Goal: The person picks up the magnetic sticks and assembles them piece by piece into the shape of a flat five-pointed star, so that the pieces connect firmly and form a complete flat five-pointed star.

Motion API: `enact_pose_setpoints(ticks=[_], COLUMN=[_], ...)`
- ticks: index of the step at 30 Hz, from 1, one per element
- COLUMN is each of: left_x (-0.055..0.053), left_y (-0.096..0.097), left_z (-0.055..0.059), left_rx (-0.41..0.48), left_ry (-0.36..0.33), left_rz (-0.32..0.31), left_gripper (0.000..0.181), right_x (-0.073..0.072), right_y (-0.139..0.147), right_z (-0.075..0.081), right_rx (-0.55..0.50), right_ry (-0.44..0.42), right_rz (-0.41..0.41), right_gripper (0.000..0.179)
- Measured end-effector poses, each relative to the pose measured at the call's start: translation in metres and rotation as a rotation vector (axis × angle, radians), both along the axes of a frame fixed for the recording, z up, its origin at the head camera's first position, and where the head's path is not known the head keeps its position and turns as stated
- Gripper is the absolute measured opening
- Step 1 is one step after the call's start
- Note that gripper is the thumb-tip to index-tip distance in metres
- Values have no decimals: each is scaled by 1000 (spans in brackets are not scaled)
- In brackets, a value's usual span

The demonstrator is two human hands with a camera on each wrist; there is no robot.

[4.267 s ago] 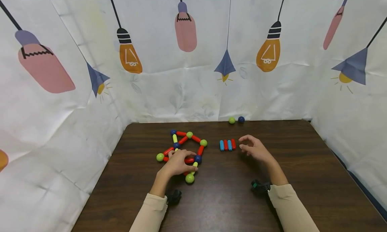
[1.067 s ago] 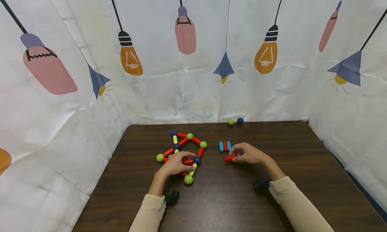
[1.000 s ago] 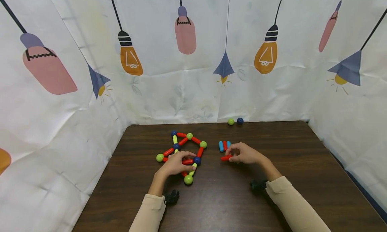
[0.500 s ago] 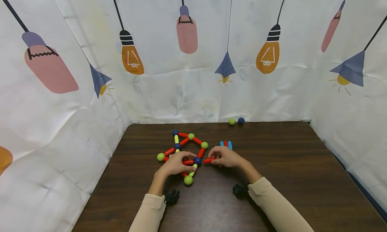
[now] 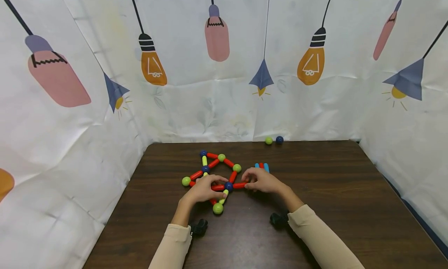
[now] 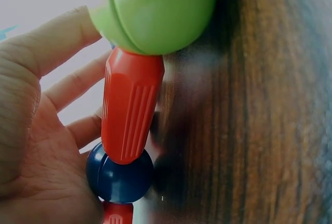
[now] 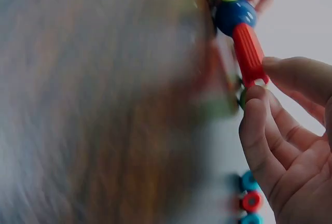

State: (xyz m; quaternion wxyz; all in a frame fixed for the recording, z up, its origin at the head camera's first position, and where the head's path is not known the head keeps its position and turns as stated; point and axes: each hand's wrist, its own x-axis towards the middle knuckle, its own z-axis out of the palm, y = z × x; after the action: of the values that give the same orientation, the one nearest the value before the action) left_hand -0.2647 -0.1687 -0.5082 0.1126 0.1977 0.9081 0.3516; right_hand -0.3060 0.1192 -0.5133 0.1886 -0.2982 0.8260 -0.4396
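Observation:
A frame of magnetic rods and balls lies on the table, its red and yellow-green rods joined by green and blue balls. My left hand holds it at the near side, thumb by a yellow-green rod. In the left wrist view a green ball, red rod and blue ball stand before the palm. My right hand pinches a red rod between thumb and fingertips. Its far end meets the frame's blue ball.
Behind the right hand, two blue rods and a red rod lie side by side, partly hidden. A green ball and a blue ball sit at the back edge of the brown table. Printed cloth surrounds the table.
My right hand has taken a red rod from the row and carried it left, its end now against the frame's blue ball. The left hand has stayed on the frame.

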Motion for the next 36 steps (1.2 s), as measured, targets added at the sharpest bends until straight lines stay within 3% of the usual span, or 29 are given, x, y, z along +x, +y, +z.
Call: enact_pose_setpoints(ticks=[4,12,18,26,36], left_x=[-1,-1,0,0,-1], left_y=[0,-2,-3,-5,-4], left_z=[1,0,0,-1,-1], left_rx=[0,-18,-24,-6,3], left_ry=[5,1,1,-3,1], left_rz=[-1,3,-10,-15,-19], left_gripper=[46,47,48,48,48], right_x=[-5,-21,-29,-36,-42], right_y=[16,53,75,89,84], right_z=[6,10,11,12,6], right_rx=[-19,0,42,79,93], right_ry=[32,74,110,124,146], right_rz=[-37,-209,-279,-274,-180], right_gripper=[21,19,21,24,30])
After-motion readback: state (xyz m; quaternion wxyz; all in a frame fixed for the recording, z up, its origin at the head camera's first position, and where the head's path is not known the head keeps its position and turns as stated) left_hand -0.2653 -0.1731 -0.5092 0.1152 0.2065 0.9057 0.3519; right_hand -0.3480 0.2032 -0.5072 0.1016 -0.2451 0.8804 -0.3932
